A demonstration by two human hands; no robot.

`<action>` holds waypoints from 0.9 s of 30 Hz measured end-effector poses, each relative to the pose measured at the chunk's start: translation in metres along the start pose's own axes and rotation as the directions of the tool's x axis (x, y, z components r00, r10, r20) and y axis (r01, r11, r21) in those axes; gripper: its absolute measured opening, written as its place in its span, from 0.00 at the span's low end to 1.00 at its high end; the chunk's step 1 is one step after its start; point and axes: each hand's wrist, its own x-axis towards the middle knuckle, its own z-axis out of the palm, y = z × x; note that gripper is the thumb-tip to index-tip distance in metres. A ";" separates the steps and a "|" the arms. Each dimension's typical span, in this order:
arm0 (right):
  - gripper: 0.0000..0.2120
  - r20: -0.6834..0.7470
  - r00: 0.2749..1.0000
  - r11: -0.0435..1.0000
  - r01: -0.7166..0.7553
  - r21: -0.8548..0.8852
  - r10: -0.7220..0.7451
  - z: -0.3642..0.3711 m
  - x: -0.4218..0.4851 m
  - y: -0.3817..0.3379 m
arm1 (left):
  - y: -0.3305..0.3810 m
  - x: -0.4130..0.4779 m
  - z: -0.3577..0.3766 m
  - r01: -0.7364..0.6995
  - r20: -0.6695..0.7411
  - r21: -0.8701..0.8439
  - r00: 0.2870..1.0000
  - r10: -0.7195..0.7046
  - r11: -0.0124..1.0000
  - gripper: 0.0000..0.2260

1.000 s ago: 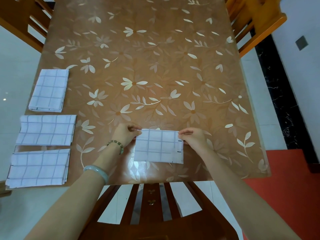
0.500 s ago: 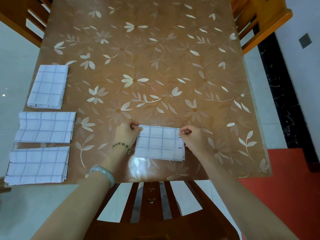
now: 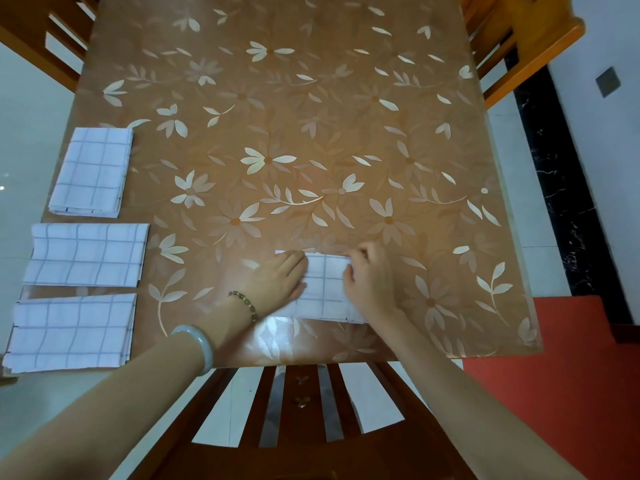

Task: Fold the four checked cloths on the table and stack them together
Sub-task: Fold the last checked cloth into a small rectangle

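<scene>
Table: a brown top (image 3: 311, 98) with a pale flower-and-leaf pattern, glossy near the front edge.
Cloth in hand: a white checked cloth (image 3: 323, 289), folded small, lies flat near the front edge of the table, a little right of the middle — both hands are on it.
Left hand: the left hand (image 3: 280, 280) lies palm-down across the cloth's left part, fingers stretched out flat and close together, pressing rather than gripping.
Right hand: the right hand (image 3: 369, 275) sits over the cloth's right edge with its fingers curled; whether they pinch the fabric I cannot tell, as the hand is blurred.
Wrist: a beaded bracelet (image 3: 244, 304) and, further up the left arm, a pale bangle (image 3: 197, 344).
Other cloths: three more folded checked cloths lie in a column along the table's left edge, apart from one another — the far cloth (image 3: 91, 171), the middle cloth (image 3: 86, 254) and the near cloth (image 3: 71, 332).
Stack: none yet; all four lie separately.
Chairs: a dark wooden chair back (image 3: 298, 410) stands just under the front edge.
</scene>
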 end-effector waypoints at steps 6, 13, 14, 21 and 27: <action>0.28 0.316 0.916 0.969 0.224 0.103 -0.245 0.037 -0.012 -0.058 | 0.001 -0.021 0.011 0.035 0.246 -0.006 0.969 -0.033 0.999 0.32; 0.32 0.353 0.931 0.964 0.173 -0.202 -0.093 0.039 -0.028 -0.001 | 0.000 -0.025 0.012 0.134 0.244 0.059 0.959 -0.144 0.989 0.37; 0.33 0.342 0.938 0.963 0.147 -0.226 -0.063 0.035 -0.031 0.010 | 0.000 -0.026 0.012 0.151 0.236 0.056 0.959 -0.160 0.987 0.37; 0.36 0.219 0.975 0.945 0.034 -0.326 0.041 0.008 -0.030 0.025 | -0.002 -0.027 0.013 0.180 0.231 0.096 0.953 -0.197 0.979 0.39; 0.30 0.295 0.933 0.960 0.250 -0.125 -0.205 0.037 -0.014 -0.045 | 0.003 -0.026 0.010 0.190 0.229 0.081 0.952 -0.204 0.978 0.40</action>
